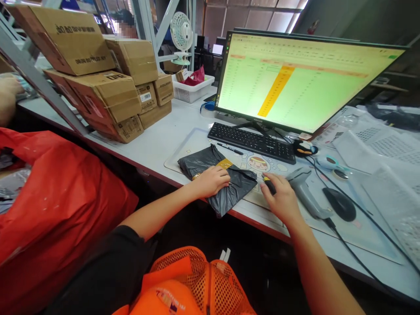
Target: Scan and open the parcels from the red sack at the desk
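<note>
A black plastic mailer bag (210, 173) with a yellow tape strip lies on the desk mat near the table's front edge. My left hand (212, 180) rests on top of it, fingers curled and pressing it down. My right hand (278, 194) sits just right of the bag, fingers closed round a small dark object with a yellow tip (268, 183), perhaps a marker or cutter. A grey handheld barcode scanner (306, 192) lies right beside my right hand.
Behind the bag are a black keyboard (252, 142), a pen (229, 148) and a wide monitor (302, 81) showing a spreadsheet. A mouse (339, 203), tape rolls and papers lie right. Stacked cardboard boxes (108, 87) stand left; a red sack (55, 205) fills the lower left.
</note>
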The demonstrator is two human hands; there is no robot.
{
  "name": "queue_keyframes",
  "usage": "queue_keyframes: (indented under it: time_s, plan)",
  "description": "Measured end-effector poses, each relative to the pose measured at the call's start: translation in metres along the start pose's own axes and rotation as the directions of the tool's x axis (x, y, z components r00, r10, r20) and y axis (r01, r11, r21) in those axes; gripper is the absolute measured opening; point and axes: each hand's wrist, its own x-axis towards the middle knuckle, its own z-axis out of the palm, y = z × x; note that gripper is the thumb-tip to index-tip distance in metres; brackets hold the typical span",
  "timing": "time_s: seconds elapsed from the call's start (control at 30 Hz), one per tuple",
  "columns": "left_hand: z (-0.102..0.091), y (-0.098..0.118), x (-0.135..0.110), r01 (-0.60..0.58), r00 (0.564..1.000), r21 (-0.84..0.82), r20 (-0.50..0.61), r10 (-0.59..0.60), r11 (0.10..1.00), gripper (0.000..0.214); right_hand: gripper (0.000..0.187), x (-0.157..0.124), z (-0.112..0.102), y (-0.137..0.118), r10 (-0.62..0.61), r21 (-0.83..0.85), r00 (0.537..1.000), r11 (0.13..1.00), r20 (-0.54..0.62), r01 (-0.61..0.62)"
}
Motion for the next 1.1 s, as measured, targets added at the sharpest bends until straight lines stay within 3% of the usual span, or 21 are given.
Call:
queue_keyframes:
  time_s: [0.17,0.27,0.33,0.43,0.63,0.7,0.83,0.93,1.1]
  plan:
    - [0.002,-0.001,0.001,-0.054,0.997,0.020,-0.045,0.055,0.998,0.029,0.042,0.028,0.009,-0.024,-0.144,0.101,0.989,0.985,0.028,0.141]
    - [0.006,-0.001,-0.003,-0.088,0.992,0.046,-0.091,0.092,0.995,0.034,0.049,0.047,0.026,-0.038,-0.248,0.131,0.952,0.965,0.177,0.227]
    - [0.010,0.000,-0.007,-0.104,0.986,0.073,-0.122,0.113,0.992,0.036,0.057,0.059,0.040,-0.047,-0.298,0.160,0.899,0.953,0.321,0.259]
    - [0.016,0.002,-0.011,-0.122,0.975,0.083,-0.177,0.135,0.989,0.037,0.061,0.074,0.059,-0.063,-0.292,0.131,0.836,0.956,0.464,0.261]
    - [0.018,0.011,-0.011,-0.117,0.983,0.087,-0.130,0.128,0.989,0.038,0.039,0.105,0.083,-0.103,-0.297,-0.021,0.798,0.932,0.524,0.361]
    - [0.018,0.020,-0.015,-0.097,0.985,0.100,-0.133,0.110,0.990,0.038,0.036,0.119,0.088,-0.108,-0.243,-0.044,0.820,0.950,0.519,0.309]
    - [0.017,0.052,-0.037,0.021,0.960,0.097,-0.280,0.007,0.995,0.036,0.055,0.140,0.096,-0.102,-0.104,-0.107,0.886,0.980,0.452,0.170]
    - [0.017,0.079,-0.062,0.095,0.923,0.020,-0.377,-0.080,0.995,0.035,0.055,0.146,0.105,-0.092,-0.027,-0.142,0.903,0.985,0.429,0.097]
    - [0.024,0.117,-0.106,0.184,0.896,-0.176,-0.375,-0.239,0.967,0.025,0.051,0.151,0.112,-0.067,0.147,-0.241,0.914,0.969,0.377,-0.056]
